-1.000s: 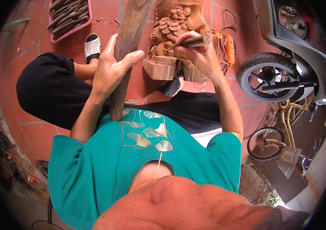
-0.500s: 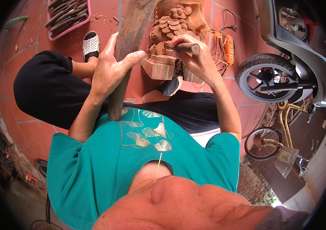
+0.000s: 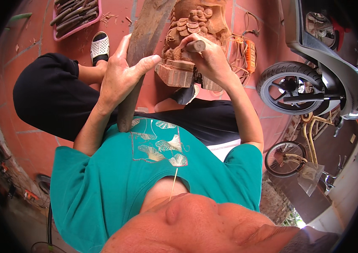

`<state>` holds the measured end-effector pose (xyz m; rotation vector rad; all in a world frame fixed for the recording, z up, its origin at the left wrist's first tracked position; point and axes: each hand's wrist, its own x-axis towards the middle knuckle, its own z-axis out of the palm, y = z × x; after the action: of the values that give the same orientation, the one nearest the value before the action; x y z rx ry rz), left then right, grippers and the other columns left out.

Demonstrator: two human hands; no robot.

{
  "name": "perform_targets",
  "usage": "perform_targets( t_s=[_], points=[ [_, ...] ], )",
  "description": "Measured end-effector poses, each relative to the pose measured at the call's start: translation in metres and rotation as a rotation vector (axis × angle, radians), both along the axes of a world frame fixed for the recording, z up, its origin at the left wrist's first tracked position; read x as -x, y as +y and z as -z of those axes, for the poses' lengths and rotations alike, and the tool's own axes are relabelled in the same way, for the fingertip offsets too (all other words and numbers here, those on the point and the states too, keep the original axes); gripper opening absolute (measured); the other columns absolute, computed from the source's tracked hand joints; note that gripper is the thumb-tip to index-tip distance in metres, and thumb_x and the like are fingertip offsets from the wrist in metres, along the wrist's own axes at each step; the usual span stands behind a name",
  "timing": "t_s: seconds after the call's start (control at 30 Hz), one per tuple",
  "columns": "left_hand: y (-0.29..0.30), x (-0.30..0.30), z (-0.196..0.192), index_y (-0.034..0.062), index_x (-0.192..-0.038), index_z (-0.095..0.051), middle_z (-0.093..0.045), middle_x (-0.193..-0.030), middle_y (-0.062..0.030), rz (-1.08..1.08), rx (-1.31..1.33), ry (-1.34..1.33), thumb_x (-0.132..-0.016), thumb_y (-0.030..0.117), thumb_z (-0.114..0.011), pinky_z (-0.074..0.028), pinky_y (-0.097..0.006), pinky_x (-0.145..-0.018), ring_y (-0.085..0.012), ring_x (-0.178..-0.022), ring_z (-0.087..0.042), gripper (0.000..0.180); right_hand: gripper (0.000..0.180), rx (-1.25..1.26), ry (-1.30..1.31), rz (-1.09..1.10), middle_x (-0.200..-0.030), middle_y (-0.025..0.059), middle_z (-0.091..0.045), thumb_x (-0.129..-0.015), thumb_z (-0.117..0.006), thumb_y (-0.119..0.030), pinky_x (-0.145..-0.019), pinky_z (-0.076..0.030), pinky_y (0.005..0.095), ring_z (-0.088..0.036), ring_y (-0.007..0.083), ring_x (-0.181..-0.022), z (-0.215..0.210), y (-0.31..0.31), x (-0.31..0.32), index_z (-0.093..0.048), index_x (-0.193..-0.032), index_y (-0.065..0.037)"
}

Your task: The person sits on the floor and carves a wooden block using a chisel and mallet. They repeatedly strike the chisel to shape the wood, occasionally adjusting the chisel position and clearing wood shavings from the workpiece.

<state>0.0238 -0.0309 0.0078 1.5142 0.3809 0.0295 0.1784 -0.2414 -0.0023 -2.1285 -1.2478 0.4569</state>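
Note:
My left hand (image 3: 118, 78) is closed around a long, dark wooden mallet (image 3: 151, 25). Its thumb stretches across the wood, and the narrow end points back toward my shirt. In my right hand (image 3: 215, 61) is a carving chisel (image 3: 197, 45), gripped with the round butt of its wooden handle facing up; its blade is hidden behind the fingers. Right below that hand stands a reddish-brown wood carving (image 3: 189, 28) with stacked coin-like discs and rounded shapes, on a blocky base. My right fingers are close over its surface; whether the blade touches the wood is hidden.
A pink basket (image 3: 100, 16) of several wooden-handled tools lies at the far left, with wood shavings (image 3: 110, 17) beside it. An orange power strip (image 3: 250, 57) with tangled cords is right of the carving. A motorbike wheel (image 3: 267, 86) and a bicycle (image 3: 311, 139) stand farther right.
My right hand has shifted slightly left and away from me over the carving, and the chisel handle now tilts more toward upright. The mallet in my left hand has hardly moved.

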Motion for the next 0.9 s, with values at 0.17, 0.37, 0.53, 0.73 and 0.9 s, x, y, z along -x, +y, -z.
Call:
perform_targets(
  t_s=[0.17,0.37,0.53,0.73,0.9],
  points=[
    [0.001,0.002,0.003,-0.0049,-0.134,-0.052,-0.068,-0.115,-0.0127,-0.025,0.013,-0.032,-0.093,0.028,-0.076,-0.051,-0.031,-0.093,-0.0171,-0.104,-0.064,0.058,0.032,0.104,-0.154,-0.117,-0.092,0.0147,-0.065,-0.084,-0.074,-0.004,-0.078,-0.053,0.0449,-0.066,0.0349,-0.093,0.004,0.019,0.005,-0.054,-0.109,-0.005],
    [0.006,0.004,0.003,-0.0016,-0.128,-0.055,-0.069,-0.101,-0.0084,-0.095,-0.052,-0.066,-0.093,0.030,-0.076,-0.054,-0.028,-0.078,-0.0128,-0.088,-0.066,0.051,0.029,0.179,-0.252,-0.225,-0.094,0.0142,-0.067,-0.087,-0.074,-0.007,-0.079,-0.055,0.0424,-0.067,0.0334,-0.094,0.009,0.033,0.009,-0.055,-0.109,-0.003],
    [0.011,0.008,-0.001,0.0005,-0.122,-0.057,-0.069,-0.090,-0.0051,-0.096,-0.029,-0.061,-0.093,0.030,-0.076,-0.053,-0.025,-0.070,-0.0101,-0.078,-0.064,0.046,0.025,0.001,0.117,0.064,-0.106,0.0103,-0.072,-0.093,-0.068,0.003,-0.085,-0.057,0.0339,-0.072,0.0206,-0.099,0.021,0.001,-0.023,-0.058,-0.115,-0.001],
    [0.010,0.009,-0.001,-0.0001,-0.123,-0.056,-0.067,-0.085,-0.0042,-0.090,-0.012,-0.111,-0.093,0.030,-0.076,-0.052,-0.026,-0.063,-0.0099,-0.071,-0.063,0.047,0.022,-0.273,0.449,0.190,-0.104,0.0064,-0.074,-0.095,-0.068,-0.002,-0.092,-0.055,0.0336,-0.071,0.0174,-0.103,0.036,-0.016,-0.023,-0.060,-0.116,-0.004],
    [0.009,0.011,0.002,-0.0007,-0.124,-0.056,-0.067,-0.087,-0.0050,-0.111,0.000,-0.123,-0.093,0.030,-0.077,-0.052,-0.026,-0.065,-0.0102,-0.073,-0.063,0.049,0.022,-0.265,0.525,0.245,-0.105,0.0054,-0.071,-0.096,-0.068,-0.001,-0.091,-0.056,0.0314,-0.068,0.0138,-0.102,0.028,-0.018,-0.018,-0.059,-0.117,-0.003]
  ],
)
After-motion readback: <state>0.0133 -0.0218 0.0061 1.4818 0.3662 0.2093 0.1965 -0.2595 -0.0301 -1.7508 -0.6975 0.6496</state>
